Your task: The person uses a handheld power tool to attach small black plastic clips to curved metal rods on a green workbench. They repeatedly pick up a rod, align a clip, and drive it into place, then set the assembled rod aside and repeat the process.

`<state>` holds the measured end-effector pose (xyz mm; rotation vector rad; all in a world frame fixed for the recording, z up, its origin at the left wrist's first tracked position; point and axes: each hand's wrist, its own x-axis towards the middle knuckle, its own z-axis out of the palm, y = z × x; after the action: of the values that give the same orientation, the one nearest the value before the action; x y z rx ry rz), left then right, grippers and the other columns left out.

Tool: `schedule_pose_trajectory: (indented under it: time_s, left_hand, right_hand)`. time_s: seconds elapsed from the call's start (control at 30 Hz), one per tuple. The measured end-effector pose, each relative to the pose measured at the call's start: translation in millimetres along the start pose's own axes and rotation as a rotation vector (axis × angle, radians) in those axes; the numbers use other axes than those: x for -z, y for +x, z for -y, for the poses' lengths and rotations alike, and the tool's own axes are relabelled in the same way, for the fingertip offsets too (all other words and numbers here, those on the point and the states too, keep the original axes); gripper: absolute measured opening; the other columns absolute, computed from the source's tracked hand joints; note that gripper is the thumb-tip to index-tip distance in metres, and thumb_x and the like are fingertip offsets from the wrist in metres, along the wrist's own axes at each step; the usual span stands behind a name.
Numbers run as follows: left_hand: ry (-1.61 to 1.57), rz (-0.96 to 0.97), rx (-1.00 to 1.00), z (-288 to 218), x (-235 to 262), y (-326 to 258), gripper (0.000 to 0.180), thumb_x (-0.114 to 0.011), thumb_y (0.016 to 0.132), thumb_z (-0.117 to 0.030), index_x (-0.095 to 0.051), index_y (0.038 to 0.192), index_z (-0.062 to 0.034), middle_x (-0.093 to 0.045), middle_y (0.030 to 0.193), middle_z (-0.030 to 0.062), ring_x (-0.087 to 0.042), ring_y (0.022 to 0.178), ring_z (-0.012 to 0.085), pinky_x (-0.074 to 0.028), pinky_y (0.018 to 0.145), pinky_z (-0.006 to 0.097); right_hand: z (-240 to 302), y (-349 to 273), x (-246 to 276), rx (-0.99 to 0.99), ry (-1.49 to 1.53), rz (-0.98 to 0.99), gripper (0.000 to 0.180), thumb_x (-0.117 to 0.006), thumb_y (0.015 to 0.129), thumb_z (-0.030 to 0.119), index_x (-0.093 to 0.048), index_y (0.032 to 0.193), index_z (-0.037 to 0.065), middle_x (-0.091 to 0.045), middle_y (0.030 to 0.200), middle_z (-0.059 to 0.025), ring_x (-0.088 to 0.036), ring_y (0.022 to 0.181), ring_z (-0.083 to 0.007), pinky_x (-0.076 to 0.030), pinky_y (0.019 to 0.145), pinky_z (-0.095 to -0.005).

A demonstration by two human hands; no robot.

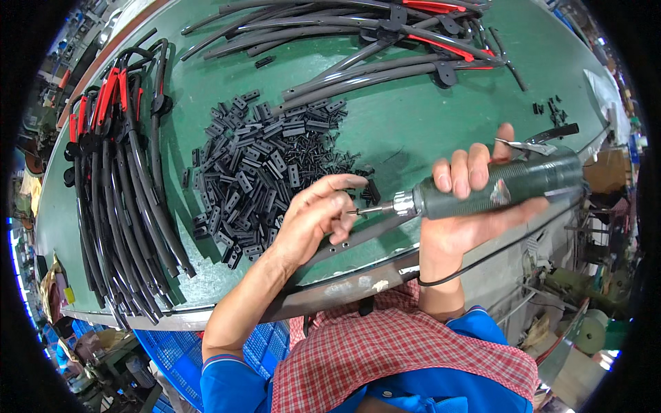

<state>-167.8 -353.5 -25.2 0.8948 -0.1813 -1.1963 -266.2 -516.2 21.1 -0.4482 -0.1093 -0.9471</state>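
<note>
My right hand (475, 179) is wrapped round a dark green electric screwdriver (509, 184), which lies nearly level with its bit pointing left. A small dark screw (353, 212) shows at the bit's tip. At that tip the fingers of my left hand (313, 217) are closed around the screw, slightly blurred. Beneath both hands a dark tube (365, 234) with small holes lies along the table's near edge. Just beyond my left hand is a pile of black plastic blocks (244, 179), with many small dark screws (323, 153) on its right side.
Curved black tube frames with red parts lie in a stack (124, 186) at the left and another (358, 41) at the back of the green table (392, 124). A few small black pieces (551, 110) sit far right. A cable (482, 258) hangs by my right forearm. Blue crates (179, 354) stand below.
</note>
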Motion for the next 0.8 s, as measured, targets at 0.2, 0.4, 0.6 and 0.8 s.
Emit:
schedule_pose_trajectory:
  time_s: [0.2, 0.4, 0.6, 0.8]
  left_hand:
    - [0.438, -0.330, -0.343, 0, 13, -8, 0.023, -0.049, 0.095, -0.016, -0.062, 0.101, 0.0020, -0.050, 0.064, -0.0002, -0.039, 0.053, 0.0046, -0.028, 0.045, 0.020]
    - [0.689, -0.281, -0.386, 8, 13, -17, 0.021, -0.058, 0.092, -0.014, -0.063, 0.109, -0.0015, -0.061, 0.083, 0.0003, -0.054, 0.074, 0.0058, -0.046, 0.066, 0.022]
    - [1.368, -0.541, -0.562, -131, 66, 59, 0.024, -0.059, 0.085, -0.016, -0.070, 0.101, -0.0026, -0.068, 0.080, 0.0043, -0.055, 0.063, 0.0068, -0.047, 0.058, 0.024]
    - [2.210, -0.845, -0.443, -155, 113, 175, 0.028, -0.059, 0.078, -0.031, -0.072, 0.087, -0.0081, -0.068, 0.089, 0.0176, -0.065, 0.085, 0.0339, -0.051, 0.078, 0.042]
  right_hand:
    - [7, -13, 4, -0.107, -0.044, -0.399, 0.080, -0.036, 0.084, 0.076, -0.051, 0.123, 0.008, -0.039, 0.066, 0.0002, -0.036, 0.055, -0.0119, -0.033, 0.053, -0.0291]
    - [-5, -47, 7, -0.318, -0.077, -0.556, 0.073, -0.033, 0.088, 0.072, -0.051, 0.120, 0.008, -0.038, 0.062, 0.0020, -0.036, 0.051, -0.0099, -0.032, 0.049, -0.0271]
    - [-7, -63, 2, -0.431, -0.113, -0.650, 0.071, -0.029, 0.090, 0.070, -0.051, 0.120, 0.010, -0.041, 0.058, 0.0014, -0.040, 0.050, -0.0118, -0.037, 0.050, -0.0288]
    - [-5, -67, 12, -0.473, -0.081, -0.623, 0.075, -0.028, 0.088, 0.073, -0.048, 0.125, 0.011, -0.043, 0.059, 0.0006, -0.041, 0.048, -0.0131, -0.037, 0.049, -0.0303]
